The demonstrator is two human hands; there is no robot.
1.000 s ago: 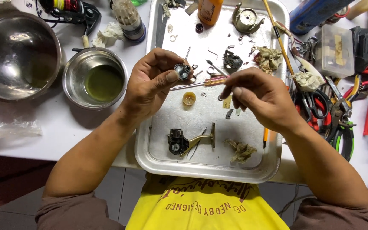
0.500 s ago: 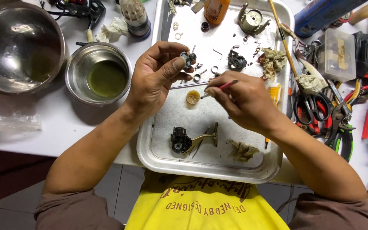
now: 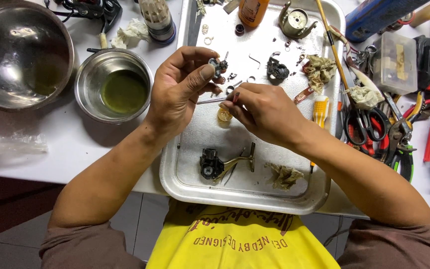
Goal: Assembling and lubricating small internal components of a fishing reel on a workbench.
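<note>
My left hand point(image 3: 182, 92) pinches a small dark metal part point(image 3: 218, 65) between thumb and fingertips, held above a metal tray point(image 3: 185, 174). My right hand point(image 3: 262, 112) grips a thin tool with a reddish handle point(image 3: 215, 99); its metal shaft points left and touches my left palm. Under the hands a small brass ring point(image 3: 224, 115) lies on the tray. Near the tray's front sit a black part with a brass arm point(image 3: 221, 163) and a crumpled rag point(image 3: 284, 175).
A small steel bowl of greenish liquid point(image 3: 114, 85) and a large steel bowl point(image 3: 18, 55) stand left of the tray. Scissors point(image 3: 362, 124), pliers point(image 3: 399, 144), a clear plastic box point(image 3: 398, 62) and other tools crowd the right side. Small springs and washers lie at the tray's far end.
My right hand has drawn in leftward, closer to my left hand, and the tool's tip now reaches my left palm. My left hand still holds the dark part.
</note>
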